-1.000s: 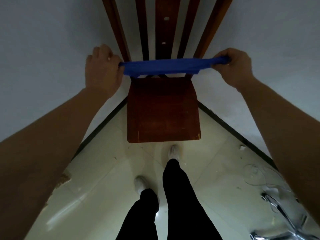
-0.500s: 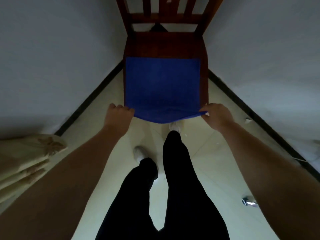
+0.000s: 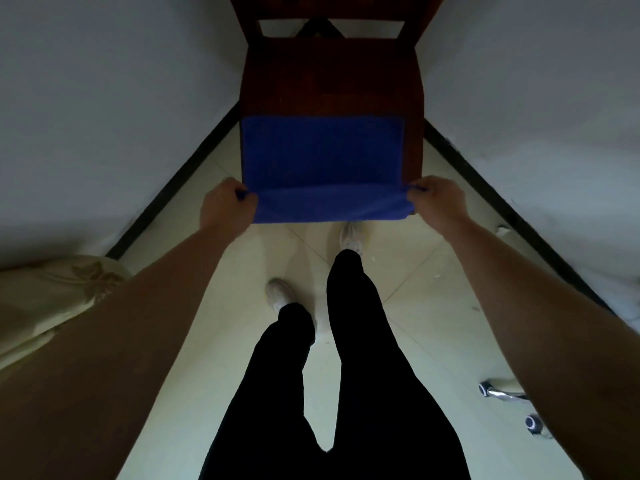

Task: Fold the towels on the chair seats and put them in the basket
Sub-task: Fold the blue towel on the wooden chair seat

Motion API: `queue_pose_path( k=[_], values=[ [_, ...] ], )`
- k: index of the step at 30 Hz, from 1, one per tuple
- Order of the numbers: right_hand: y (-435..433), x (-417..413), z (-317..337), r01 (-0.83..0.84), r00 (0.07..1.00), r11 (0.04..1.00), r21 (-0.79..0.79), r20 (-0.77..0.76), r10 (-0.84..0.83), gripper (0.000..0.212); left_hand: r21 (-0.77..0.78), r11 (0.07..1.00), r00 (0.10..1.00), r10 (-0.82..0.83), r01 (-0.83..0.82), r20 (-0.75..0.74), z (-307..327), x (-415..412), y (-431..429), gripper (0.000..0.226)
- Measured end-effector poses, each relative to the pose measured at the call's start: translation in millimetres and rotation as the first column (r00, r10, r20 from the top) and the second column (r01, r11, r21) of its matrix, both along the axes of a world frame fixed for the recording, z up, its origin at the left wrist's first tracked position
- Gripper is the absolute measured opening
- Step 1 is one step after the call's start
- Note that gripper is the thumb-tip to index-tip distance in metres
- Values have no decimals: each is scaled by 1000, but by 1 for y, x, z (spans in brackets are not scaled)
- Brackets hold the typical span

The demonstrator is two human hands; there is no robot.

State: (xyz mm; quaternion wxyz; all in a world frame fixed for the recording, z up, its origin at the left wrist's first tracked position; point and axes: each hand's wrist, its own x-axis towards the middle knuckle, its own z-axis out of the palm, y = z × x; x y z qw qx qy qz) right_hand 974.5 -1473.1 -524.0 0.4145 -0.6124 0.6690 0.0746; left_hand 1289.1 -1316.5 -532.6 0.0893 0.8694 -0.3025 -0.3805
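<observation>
A blue towel (image 3: pixel 322 150) lies flat on the front half of the dark wooden chair seat (image 3: pixel 329 81), with its near edge hanging over the seat's front. My left hand (image 3: pixel 227 207) pinches the towel's near left corner. My right hand (image 3: pixel 438 204) pinches the near right corner. The near strip between my hands is lifted and creased off the seat's edge. No basket is in view.
The chair stands in a corner between two pale walls (image 3: pixel 104 116) with dark skirting. A pale patterned cushion (image 3: pixel 52 299) is at the left. Chrome legs and castors of an office chair (image 3: pixel 502 394) are at the lower right. My legs and shoes stand on the tiled floor.
A second ago I held the towel stretched in the air before the chair back. It has since come down flat onto the seat, and my hands now lift its near edge slightly.
</observation>
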Motion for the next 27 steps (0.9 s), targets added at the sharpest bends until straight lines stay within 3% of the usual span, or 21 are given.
queue_pose_path(
  k=[2,4,10,13,18,24,27],
  values=[
    [-23,13,-12,217,968,975,50,114,-222,22,-53,989,990,139,-141,-35,-8,12,-27,31],
    [-43,22,-26,301,934,950,85,173,-312,15,-105,961,966,250,-256,-68,-17,25,-51,30],
    [-90,39,-63,306,917,948,86,240,-318,20,-148,946,958,287,-288,-29,-54,52,-99,30],
    [-103,43,-80,318,903,941,113,268,-337,8,-164,946,959,282,-280,-10,-70,57,-110,30],
    [-116,46,-104,283,937,959,35,206,-284,26,-202,907,929,369,-369,-41,-95,63,-125,35],
    [-114,49,-110,129,992,984,-121,20,-127,30,-212,885,908,416,-415,-43,-109,73,-135,45],
    [-106,46,-105,44,997,995,-94,-62,-50,41,-253,917,939,336,-308,75,-99,65,-134,55]
  ],
)
